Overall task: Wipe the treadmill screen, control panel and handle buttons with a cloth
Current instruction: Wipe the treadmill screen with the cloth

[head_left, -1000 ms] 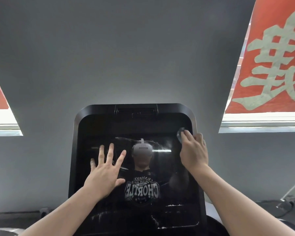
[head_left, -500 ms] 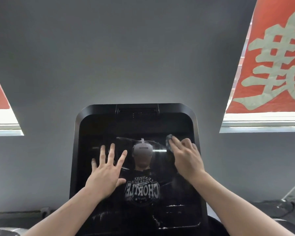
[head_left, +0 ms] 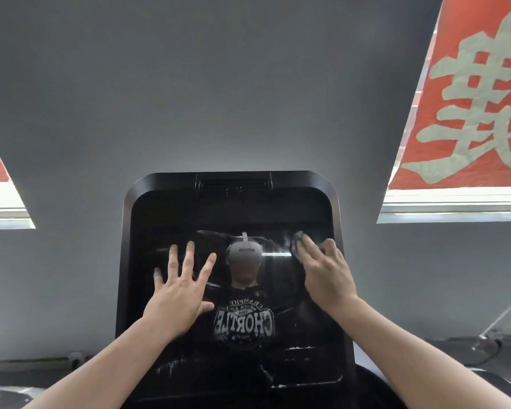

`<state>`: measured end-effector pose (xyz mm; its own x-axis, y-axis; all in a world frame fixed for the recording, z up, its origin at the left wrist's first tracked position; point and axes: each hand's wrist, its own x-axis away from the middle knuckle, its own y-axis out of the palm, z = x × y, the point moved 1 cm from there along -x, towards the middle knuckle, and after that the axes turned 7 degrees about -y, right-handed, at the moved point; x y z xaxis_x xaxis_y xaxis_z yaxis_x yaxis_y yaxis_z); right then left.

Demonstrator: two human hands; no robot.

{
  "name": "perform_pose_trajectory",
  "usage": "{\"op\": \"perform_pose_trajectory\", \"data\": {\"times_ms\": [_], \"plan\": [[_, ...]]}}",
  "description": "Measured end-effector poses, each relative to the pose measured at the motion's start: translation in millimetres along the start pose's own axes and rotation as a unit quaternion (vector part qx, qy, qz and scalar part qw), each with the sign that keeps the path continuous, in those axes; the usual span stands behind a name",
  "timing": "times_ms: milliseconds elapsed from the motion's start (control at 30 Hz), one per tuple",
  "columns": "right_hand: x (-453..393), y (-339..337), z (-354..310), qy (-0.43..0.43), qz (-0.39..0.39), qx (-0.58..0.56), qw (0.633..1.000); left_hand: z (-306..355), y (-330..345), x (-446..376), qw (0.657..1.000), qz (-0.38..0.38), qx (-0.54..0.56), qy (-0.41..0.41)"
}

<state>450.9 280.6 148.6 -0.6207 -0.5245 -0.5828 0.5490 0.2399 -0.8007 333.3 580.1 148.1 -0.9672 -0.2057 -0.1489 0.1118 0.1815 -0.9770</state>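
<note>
On the left half of the black treadmill screen (head_left: pixel 233 290) our left hand (head_left: pixel 180 293) lies flat, fingers spread wide; bare glass lies between our hands; near the right edge, our right hand (head_left: pixel 325 273) presses a small grey cloth (head_left: pixel 295 245) down with curled fingers.

The left hand (head_left: pixel 179 293) lay flat on the black screen (head_left: pixel 233 290), fingers spread. The right hand (head_left: pixel 325 273) pressed a small grey cloth (head_left: pixel 295 242) against it.
</note>
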Motion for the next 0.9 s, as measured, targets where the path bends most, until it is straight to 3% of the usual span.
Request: {"op": "perform_pose_trajectory", "data": {"times_ms": [133, 267, 300, 433, 567, 733, 833, 900], "plan": [[-13, -16, 21, 0.084, -0.016, 0.02, 0.996, 1, -3, 1, 1.0, -0.014, -0.018, -0.001], [7, -3, -11, -0.043, -0.053, 0.072, 0.995, 1, -4, 1, 1.0, -0.024, -0.015, -0.002], [7, -6, -3, -0.043, -0.06, 0.078, 0.994, 1, -4, 1, 1.0, -0.024, -0.013, -0.002], [-10, -16, 13, 0.08, -0.053, 0.102, 0.99, 1, -5, 0, 0.999, -0.028, -0.021, -0.002], [19, 7, -31, -0.032, -0.108, 0.086, 0.99, 1, -3, 0, 1.0, -0.023, -0.016, -0.003], [5, -4, -5, 0.052, -0.07, 0.017, 0.996, 2, -5, 1, 0.999, -0.034, -0.023, -0.004], [23, 8, -36, -0.049, -0.104, 0.013, 0.993, 2, -4, 1, 0.999, -0.034, -0.013, -0.005], [22, 5, -27, -0.05, -0.081, 0.007, 0.995, 1, -4, 1, 0.999, -0.032, -0.012, -0.006]]}}
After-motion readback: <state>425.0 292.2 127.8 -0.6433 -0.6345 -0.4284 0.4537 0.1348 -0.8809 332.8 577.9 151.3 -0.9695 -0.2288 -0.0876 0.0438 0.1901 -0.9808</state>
